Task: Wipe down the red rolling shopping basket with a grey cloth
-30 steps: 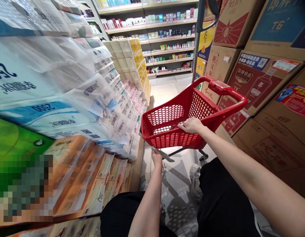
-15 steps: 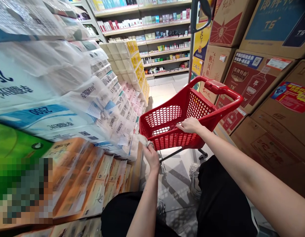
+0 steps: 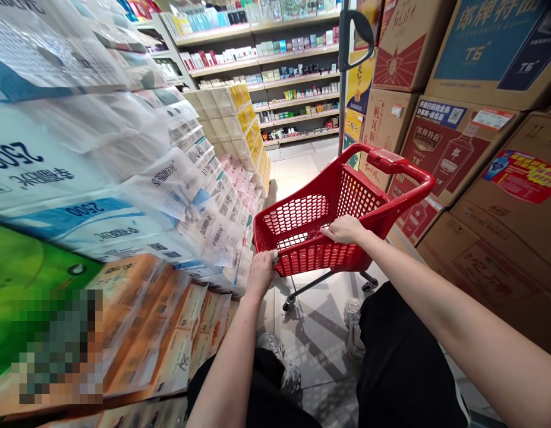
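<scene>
A red plastic shopping cart stands in the aisle in front of me, its basket showing nothing inside. My right hand grips the near rim of the basket, fingers curled over the edge. My left hand is closed near the basket's lower left corner, beside the stacked tissue packs; it pinches something small and pale that I cannot make out. My legs in black shorts and light sneakers are below.
Plastic-wrapped tissue and paper packs are stacked high on the left. Brown cardboard cartons are piled on the right. Shelves of small goods cross the far end. A tiled floor strip runs between.
My left hand has risen from low beneath the cart up to the basket's left corner, next to the tissue packs. My right hand has stayed on the rim.
</scene>
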The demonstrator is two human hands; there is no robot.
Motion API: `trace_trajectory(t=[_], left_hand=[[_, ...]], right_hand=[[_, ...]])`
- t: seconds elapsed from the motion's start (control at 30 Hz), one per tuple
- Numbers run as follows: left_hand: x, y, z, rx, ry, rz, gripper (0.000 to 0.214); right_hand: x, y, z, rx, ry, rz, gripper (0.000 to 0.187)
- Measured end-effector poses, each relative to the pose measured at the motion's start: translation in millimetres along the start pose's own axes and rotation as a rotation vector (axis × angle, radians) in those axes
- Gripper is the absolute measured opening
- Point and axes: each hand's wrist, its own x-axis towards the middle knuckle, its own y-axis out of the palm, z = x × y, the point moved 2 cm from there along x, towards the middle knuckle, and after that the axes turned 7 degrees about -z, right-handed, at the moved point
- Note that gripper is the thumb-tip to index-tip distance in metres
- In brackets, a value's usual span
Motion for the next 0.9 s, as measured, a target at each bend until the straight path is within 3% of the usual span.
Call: trace_trajectory(t=[0.17, 0.47, 0.9], left_hand=[[-3, -6.7, 13, 0.016, 0.058, 0.021, 0.019], [5, -7.6, -8, 0.043, 0.191, 0.096, 0.026], [9, -18.0, -15, -0.218, 0.023, 0.180, 0.036]], right_hand=[[0, 0, 1, -0.006, -0.012, -0.016, 0.075], [-7, 0, -15, -0.003, 0.041, -0.002, 0.068], [-9, -1, -15, -0.007, 0.104, 0.041, 0.064]])
